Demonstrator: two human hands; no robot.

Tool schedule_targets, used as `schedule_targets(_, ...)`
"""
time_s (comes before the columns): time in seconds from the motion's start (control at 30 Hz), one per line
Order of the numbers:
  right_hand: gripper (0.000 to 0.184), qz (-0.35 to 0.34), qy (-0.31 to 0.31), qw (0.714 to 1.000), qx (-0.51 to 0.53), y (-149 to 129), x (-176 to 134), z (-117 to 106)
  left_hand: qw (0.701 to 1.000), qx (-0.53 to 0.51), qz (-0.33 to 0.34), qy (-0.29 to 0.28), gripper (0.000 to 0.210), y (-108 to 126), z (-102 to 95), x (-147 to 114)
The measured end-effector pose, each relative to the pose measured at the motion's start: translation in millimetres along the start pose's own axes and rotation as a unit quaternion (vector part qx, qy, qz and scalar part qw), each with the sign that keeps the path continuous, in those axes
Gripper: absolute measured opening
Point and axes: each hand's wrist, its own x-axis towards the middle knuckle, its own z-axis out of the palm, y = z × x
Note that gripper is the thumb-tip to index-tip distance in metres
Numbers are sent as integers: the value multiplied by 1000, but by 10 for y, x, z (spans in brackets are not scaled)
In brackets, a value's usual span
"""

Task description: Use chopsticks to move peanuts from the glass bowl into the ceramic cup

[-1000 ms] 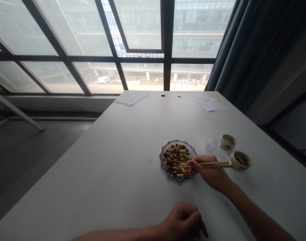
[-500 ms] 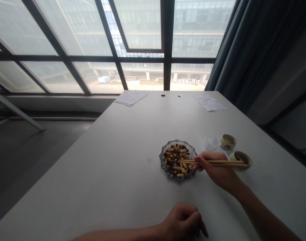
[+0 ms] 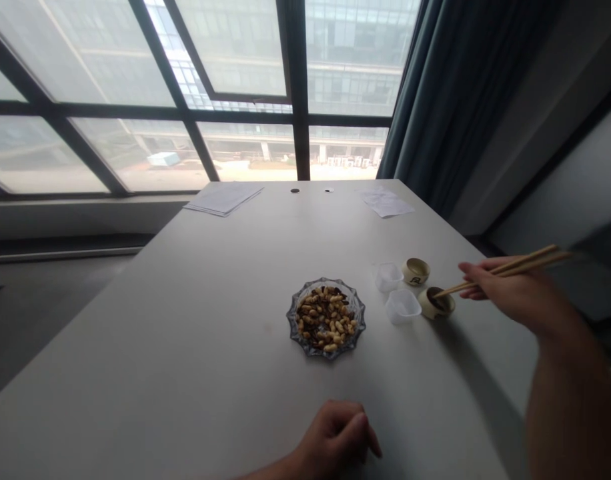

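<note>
My right hand (image 3: pixel 510 287) is closed around a pair of wooden chopsticks (image 3: pixel 518 265). Their tips reach into the mouth of the nearer small beige cup (image 3: pixel 441 311); whether they pinch anything cannot be made out. My left hand (image 3: pixel 338 433) rests on the table close to me, fingers curled in with nothing visible in them. Between the hands and the window stands a scalloped glass bowl (image 3: pixel 296 337) holding peanuts (image 3: pixel 338 327) mixed with dark seeds or pieces.
Two clear plastic tubs (image 3: pixel 403 313) stand left of the cups. Behind the nearer cup is a second beige cup (image 3: pixel 415 280) with a dark character. Paper sheets (image 3: pixel 225 198) lie at the far left of the white table (image 3: pixel 210 293), more papers (image 3: pixel 387 202) at the far right.
My right hand has carried the chopsticks from the glass bowl rightward to the nearer cup. My left hand stays curled on the table. The view has turned right.
</note>
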Motion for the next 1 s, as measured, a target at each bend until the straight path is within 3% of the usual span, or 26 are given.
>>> schedule_targets(0.1,22,22,-25,999,9,111,162,187,1000,-3,5,-3,90,9,-12,13)
schedule_targets(0.2,22,-6,-15,999,38,181,265,300,1000,-3,10,-3,88,34,-20,25)
schedule_targets(0.37,28,-26,47,998,32,103,176,181,1000,-5,13,-1,86,41,-17,20)
schedule_targets(0.53,35,-87,42,995,26,-220,-103,143,1000,-10,12,-1,86,20,-19,8)
schedule_targets(0.67,37,-138,-71,983,102,-504,-408,474,1000,-2,6,-2,88,22,-19,2)
schedule_targets(0.83,34,-155,-272,933,176,-591,-794,1103,1000,7,6,1,92,75,4,-6)
schedule_targets(1.0,32,-158,-315,920,171,-466,-957,1463,1000,-5,-14,3,92,95,25,-9)
